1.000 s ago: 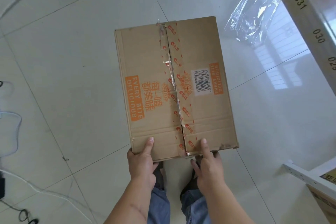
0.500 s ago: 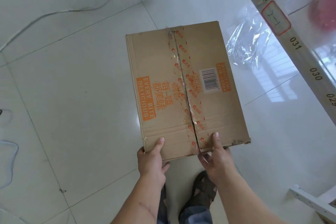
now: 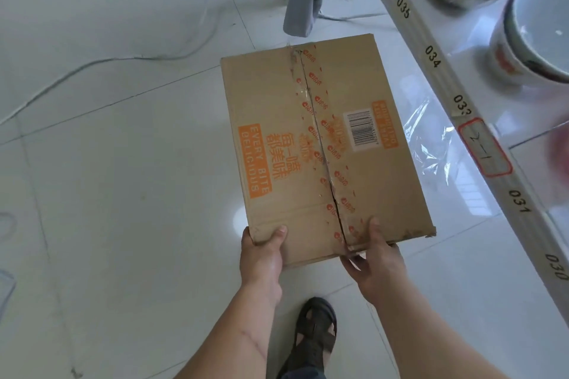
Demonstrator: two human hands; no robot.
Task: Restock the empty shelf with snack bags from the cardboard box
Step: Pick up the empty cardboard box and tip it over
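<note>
While both hands are gripping its near edge, the cardboard box [image 3: 323,144] is sitting at the frame's centre, above the white tiled floor [image 3: 123,194], flaps closed along a slit taped seam. Left hand [image 3: 263,251], at 6 o'clock of the box's left half, is clamping the near-left corner, thumb lying on top, fingers curled beneath. Right hand [image 3: 374,261] is clamping the edge just right of the seam, thumb pressing the top face, fingers underneath. Box appears lifted clear of the floor, though contact cannot be confirmed from this angle. Shelf rail [image 3: 437,77], bearing numbered tags, is running from 12 to 4 o'clock just beside the box. Clear plastic wrap [image 3: 431,144] is lying at 3 o'clock. White bowl [image 3: 535,24] is resting on the shelf at 2 o'clock. Sandalled foot [image 3: 314,335] is standing at 6 o'clock.
</note>
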